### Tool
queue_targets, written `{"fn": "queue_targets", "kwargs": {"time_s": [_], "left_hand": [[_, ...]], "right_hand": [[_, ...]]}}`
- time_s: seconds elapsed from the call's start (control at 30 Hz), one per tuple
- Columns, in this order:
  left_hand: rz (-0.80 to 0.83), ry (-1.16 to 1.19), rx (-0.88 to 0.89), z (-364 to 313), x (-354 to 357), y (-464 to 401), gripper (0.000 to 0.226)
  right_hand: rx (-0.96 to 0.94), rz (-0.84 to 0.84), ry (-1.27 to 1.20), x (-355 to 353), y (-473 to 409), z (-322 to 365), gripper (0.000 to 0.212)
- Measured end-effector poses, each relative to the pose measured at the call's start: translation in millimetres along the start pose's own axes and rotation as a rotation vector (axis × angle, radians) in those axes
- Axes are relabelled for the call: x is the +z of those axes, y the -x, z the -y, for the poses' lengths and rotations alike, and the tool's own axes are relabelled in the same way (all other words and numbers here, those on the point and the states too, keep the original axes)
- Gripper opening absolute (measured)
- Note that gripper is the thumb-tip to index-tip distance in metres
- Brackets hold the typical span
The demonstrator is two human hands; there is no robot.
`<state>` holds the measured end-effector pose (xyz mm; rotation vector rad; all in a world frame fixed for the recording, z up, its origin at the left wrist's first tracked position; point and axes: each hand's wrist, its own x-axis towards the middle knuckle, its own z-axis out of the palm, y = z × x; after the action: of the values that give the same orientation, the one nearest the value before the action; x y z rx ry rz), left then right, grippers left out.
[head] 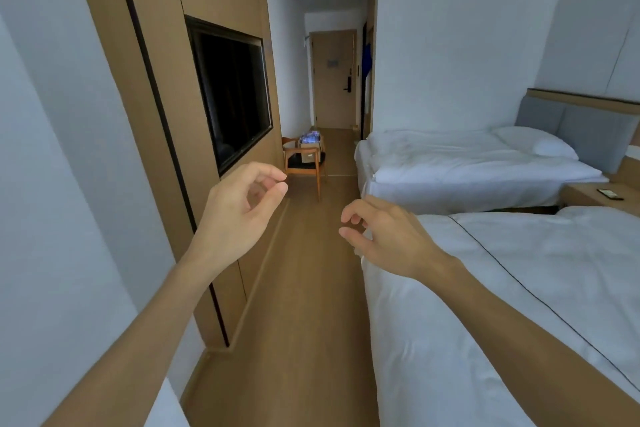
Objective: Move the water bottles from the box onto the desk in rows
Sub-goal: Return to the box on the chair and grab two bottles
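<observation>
Far down the room a cardboard box (309, 153) sits on a wooden chair (304, 166), with several water bottles (310, 139) showing bluish at its open top. No desk shows in this view. My left hand (239, 208) and my right hand (384, 236) are both raised in front of me over the floor, well short of the chair. Each hand has loosely curled fingers and holds nothing.
A wood-panelled wall with a black television (232, 94) runs along the left. Two white beds (467, 163) (519, 305) stand on the right, leaving a wooden floor aisle (311, 288) between. A closed door (334, 80) ends the corridor. A phone (609, 193) lies on the nightstand.
</observation>
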<state>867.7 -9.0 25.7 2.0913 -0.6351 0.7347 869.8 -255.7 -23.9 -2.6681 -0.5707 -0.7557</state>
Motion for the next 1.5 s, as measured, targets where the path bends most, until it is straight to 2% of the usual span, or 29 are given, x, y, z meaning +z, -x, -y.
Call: {"fn": "queue_targets", "kwargs": {"time_s": [0.37, 0.6, 1.07, 1.3, 1.5], "left_hand": [[-0.012, -0.002, -0.025, 177.9, 96.8, -152.9, 0.013], [0.021, -0.016, -0.015, 289.6, 152.3, -293.5, 0.013], [0.077, -0.025, 0.068, 455.2, 297.7, -521.2, 0.015], [0.096, -0.049, 0.041, 523.2, 376.2, -645.6, 0.015], [0.080, -0.067, 0.045, 581.9, 427.8, -725.0, 0.014]], "right_hand": [[0.014, 0.052, 0.000, 133.0, -169.7, -138.9, 0.020], [0.058, 0.060, 0.006, 190.6, -308.0, -218.6, 0.021], [0.062, 0.007, 0.022, 297.9, -516.9, -420.8, 0.021], [0.028, 0.039, 0.015, 337.4, -635.7, -537.9, 0.021], [0.011, 0.075, -0.022, 376.0, -723.8, -612.1, 0.020]]}}
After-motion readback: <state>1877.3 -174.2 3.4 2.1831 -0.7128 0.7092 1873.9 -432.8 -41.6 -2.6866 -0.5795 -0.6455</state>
